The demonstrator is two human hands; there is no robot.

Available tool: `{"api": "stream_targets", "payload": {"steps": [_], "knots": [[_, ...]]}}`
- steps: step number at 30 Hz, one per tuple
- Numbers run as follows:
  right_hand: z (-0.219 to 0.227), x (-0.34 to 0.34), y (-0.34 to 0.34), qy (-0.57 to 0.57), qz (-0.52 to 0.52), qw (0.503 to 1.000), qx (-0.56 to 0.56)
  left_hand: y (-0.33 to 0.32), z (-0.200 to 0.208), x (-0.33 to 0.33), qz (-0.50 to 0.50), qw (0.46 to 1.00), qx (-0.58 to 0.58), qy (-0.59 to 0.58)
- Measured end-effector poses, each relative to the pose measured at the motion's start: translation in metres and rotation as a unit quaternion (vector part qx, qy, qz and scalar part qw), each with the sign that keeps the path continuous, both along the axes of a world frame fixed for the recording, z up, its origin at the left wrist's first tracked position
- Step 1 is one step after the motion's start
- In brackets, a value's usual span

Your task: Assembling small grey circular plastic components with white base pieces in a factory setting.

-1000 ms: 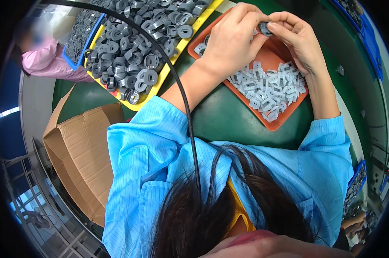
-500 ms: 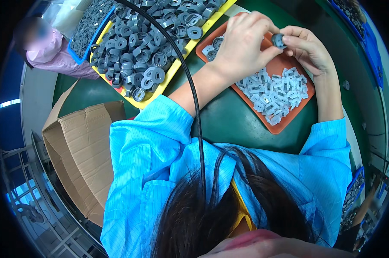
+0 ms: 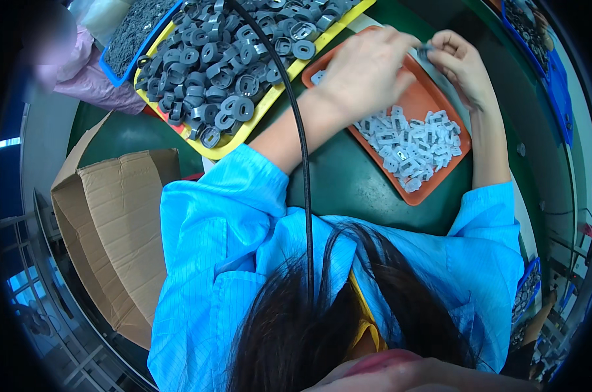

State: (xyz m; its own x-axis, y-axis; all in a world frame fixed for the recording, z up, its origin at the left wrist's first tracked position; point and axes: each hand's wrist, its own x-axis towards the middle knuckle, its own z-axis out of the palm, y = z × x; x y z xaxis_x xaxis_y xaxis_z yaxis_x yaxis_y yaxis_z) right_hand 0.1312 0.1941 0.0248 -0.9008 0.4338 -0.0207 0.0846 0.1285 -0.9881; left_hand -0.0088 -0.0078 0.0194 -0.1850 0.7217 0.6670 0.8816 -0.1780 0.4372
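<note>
My right hand (image 3: pixel 464 68) is raised over the far right edge of the orange tray (image 3: pixel 433 97). Its thumb and fingers pinch a small grey plastic part (image 3: pixel 424 51), blurred here. Over the tray's left side is my left hand (image 3: pixel 369 73), smeared by motion, with its fingertips close to the grey part. Whether it grips anything cannot be made out. Under and in front of the hands, a heap of small whitish translucent plastic pieces (image 3: pixel 410 147) lies in the tray. A few more pieces show at its left corner, partly hidden by my left hand.
A yellow tray (image 3: pixel 264 104) heaped with grey ring-like parts (image 3: pixel 211 72) stands at the far left, beside a blue bin (image 3: pixel 113 77) of dark small pieces. An open cardboard box (image 3: pixel 122 222) is at left. A black cable (image 3: pixel 300 137) hangs across the view. Another person's pink sleeve (image 3: pixel 96 85) shows.
The grey part has moved slightly farther away with my right hand. My left hand, sharp before with its fingers at the part, is now blurred. The whole view has shifted a little.
</note>
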Motion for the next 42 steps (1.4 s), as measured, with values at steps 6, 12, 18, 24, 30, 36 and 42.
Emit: {"api": "stream_targets", "payload": {"steps": [6,12,18,24,30,36,42], "knots": [[-0.041,-0.020,0.061,-0.055,-0.238,0.770,0.589,-0.039,0.038,-0.042,0.226,0.959,-0.131,0.107],[-0.022,-0.018,0.017,0.025,-0.180,0.811,0.556,-0.077,0.003,-0.059,0.225,0.951,-0.047,0.207],[-0.006,-0.012,-0.044,-0.021,0.016,0.818,0.574,-0.057,0.007,-0.046,0.189,0.972,-0.081,0.111],[-0.016,-0.013,-0.056,0.022,-0.057,0.818,0.571,-0.012,0.015,-0.033,0.093,0.995,-0.026,0.037],[-0.001,0.004,-0.036,0.001,-0.090,0.973,0.211,0.012,0.001,-0.006,0.032,0.976,-0.122,-0.176],[0.007,0.000,-0.058,0.071,-0.067,0.994,-0.050,0.016,-0.011,-0.003,-0.037,0.955,-0.082,-0.282],[0.011,0.000,-0.059,0.021,-0.092,0.984,0.154,0.010,-0.011,0.001,-0.023,0.968,-0.059,-0.241]]}}
